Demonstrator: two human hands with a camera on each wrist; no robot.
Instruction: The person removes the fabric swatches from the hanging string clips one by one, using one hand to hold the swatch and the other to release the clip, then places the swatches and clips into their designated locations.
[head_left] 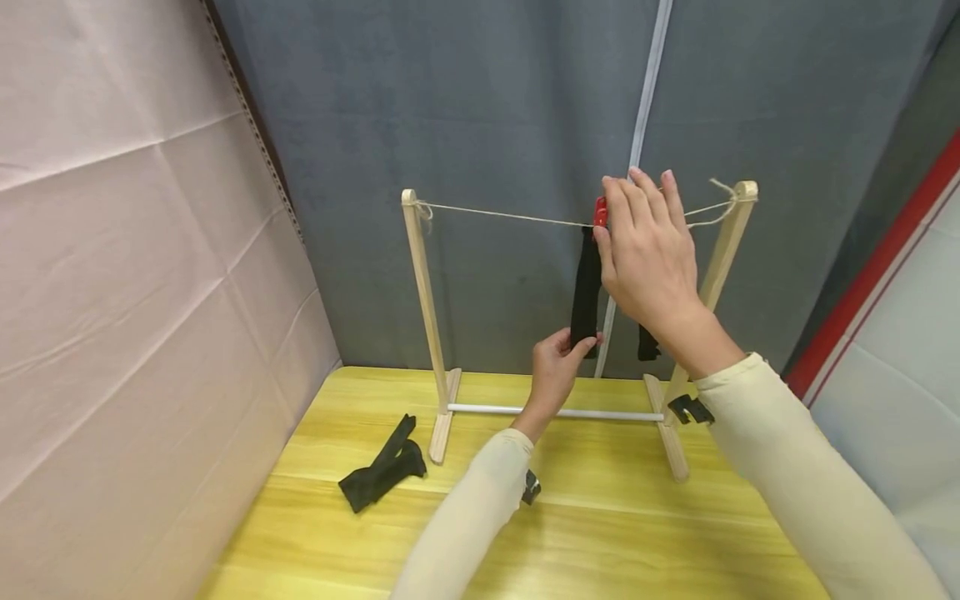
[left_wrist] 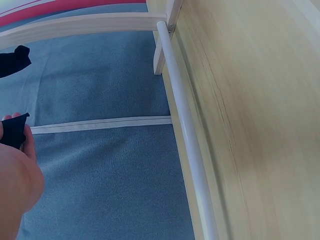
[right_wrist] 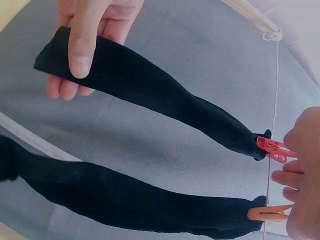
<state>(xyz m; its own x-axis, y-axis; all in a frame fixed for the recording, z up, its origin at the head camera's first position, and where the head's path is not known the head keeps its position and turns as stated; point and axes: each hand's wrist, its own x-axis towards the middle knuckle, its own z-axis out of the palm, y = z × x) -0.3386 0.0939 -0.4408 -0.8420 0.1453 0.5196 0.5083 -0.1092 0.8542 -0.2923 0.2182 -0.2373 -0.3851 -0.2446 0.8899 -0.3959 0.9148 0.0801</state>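
A long black sock [head_left: 586, 287] hangs from a cord, held at its top by a red clip [right_wrist: 270, 145]. My left hand [head_left: 553, 367] pinches the sock's lower end, thumb in front and fingers behind; the left wrist view catches this hand [left_wrist: 17, 175] only at its edge. Beside the red clip is my right hand [head_left: 648, 242], its fingers extended upward and thumb close to the clip. In the right wrist view this hand [right_wrist: 306, 175] partly covers the clip's handles. A second black sock [right_wrist: 125, 200] hangs from an orange clip [right_wrist: 265, 213], mostly hidden behind the right hand in the head view.
The cord [head_left: 502, 216] runs between two wooden posts [head_left: 425, 292], joined low down by a white rod [head_left: 600, 414]. Another black sock [head_left: 382, 471] lies folded on the yellow wood-grain table [head_left: 600, 533], left of the stand. A grey curtain [head_left: 487, 100] hangs behind.
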